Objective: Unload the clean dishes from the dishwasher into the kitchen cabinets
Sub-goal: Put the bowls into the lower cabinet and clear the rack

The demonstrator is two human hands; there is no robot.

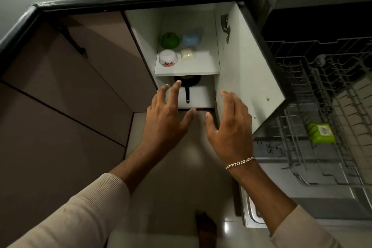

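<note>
Your left hand (pixel 167 119) and right hand (pixel 229 125) are both spread open, holding nothing. The green box (pixel 321 133) lies in the rack (pixel 330 184), well off to the right of your right hand; it looks like light, stiff plastic, perhaps slick, so grip across its short sides

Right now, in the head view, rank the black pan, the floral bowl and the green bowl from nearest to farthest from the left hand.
1. Black pan, on the lower shelf, just beyond the fingertips of the left hand.
2. Floral bowl, front left of the upper shelf.
3. Green bowl, behind the floral bowl, at the back.
</note>
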